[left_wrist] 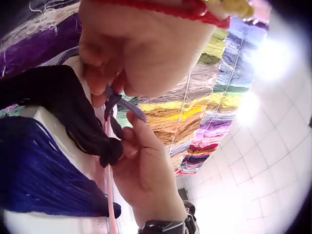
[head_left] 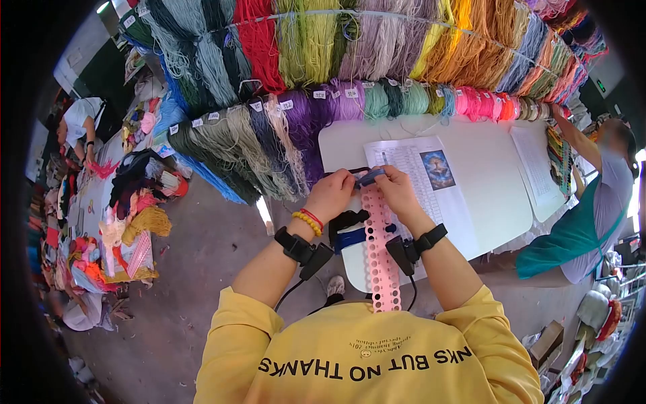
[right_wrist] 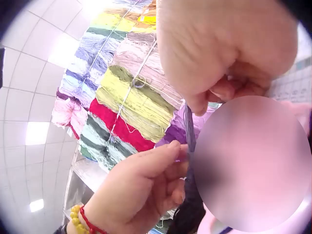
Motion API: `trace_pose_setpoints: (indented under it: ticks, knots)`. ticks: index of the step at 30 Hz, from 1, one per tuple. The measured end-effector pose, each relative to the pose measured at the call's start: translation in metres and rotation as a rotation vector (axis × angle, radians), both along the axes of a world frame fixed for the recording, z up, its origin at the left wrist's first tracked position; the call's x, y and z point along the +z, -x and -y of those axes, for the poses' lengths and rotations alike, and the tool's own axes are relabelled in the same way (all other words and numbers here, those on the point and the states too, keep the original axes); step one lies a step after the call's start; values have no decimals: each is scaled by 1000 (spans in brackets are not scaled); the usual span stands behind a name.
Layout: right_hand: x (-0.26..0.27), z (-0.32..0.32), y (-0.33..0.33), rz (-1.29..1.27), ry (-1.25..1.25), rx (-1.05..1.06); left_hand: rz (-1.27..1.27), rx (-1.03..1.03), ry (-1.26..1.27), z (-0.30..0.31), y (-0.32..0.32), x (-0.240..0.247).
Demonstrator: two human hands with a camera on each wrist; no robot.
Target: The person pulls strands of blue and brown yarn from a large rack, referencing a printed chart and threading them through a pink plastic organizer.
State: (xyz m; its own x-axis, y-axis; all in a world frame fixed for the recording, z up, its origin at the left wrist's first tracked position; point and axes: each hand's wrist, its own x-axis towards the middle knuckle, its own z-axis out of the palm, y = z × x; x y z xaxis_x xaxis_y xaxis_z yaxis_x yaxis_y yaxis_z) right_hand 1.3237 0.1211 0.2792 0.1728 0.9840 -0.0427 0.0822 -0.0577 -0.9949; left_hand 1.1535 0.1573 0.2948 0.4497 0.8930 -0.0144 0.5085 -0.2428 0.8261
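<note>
My left hand and right hand meet over the top end of a pink strip with round holes along its edges. Both pinch a grey-blue embroidery thread strand. In the left wrist view this thread makes a small knot-like loop between the fingertips. The right wrist view shows it stretched from the right hand down to the left hand. A black thread bundle and a dark blue one hang from the strip's side.
A white table carries a printed chart sheet with a small blue picture. Thread skeins in many colours hang on racks behind it. A person in a green apron stands at right. At left, a table holds heaped yarn.
</note>
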Motion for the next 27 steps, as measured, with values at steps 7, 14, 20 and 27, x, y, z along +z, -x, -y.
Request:
trace_pose_setpoints:
  ticks: [7,14,20,27]
  knots:
    - [7,-3,-12,272,95,75,-102,-9,-113,-9,4,-9]
    - [15,-1,3,799,-204,72,-167,110,-172,-19,41,-9]
    - [24,-2,8,956,-46,179,-212,335,-386,-27,108,-11]
    - [12,-5,-2,661,-11,166,-91,58,-664,0,52,9]
